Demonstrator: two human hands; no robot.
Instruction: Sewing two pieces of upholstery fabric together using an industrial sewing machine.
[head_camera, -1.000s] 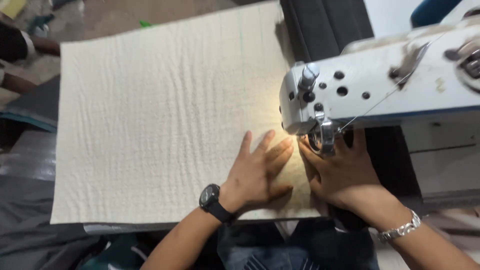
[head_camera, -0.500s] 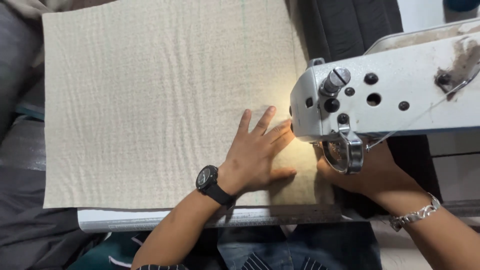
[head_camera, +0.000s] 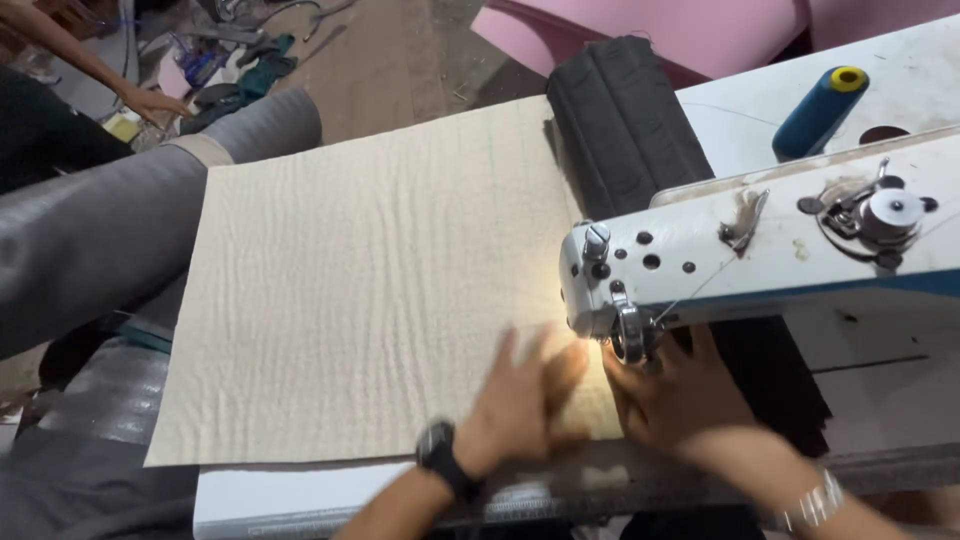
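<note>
L hand (head_camera: 520, 400) flat, open, pressing cream quilted fabric (head_camera: 380, 290) on surface w/ fingers near needle; R hand (head_camera: 680, 390) open under sewing machine head (head_camera: 700, 260). Risk: fingertip caught by needle, seam drifting; hands blurred.

Brown dirt floor (head_camera: 400, 60) strewn with clutter; pink chair (head_camera: 640, 30) behind.

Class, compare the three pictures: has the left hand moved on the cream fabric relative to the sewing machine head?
Cannot tell: the left hand is blurred yet still lies flat on the cream fabric, left of the sewing machine head.
</note>
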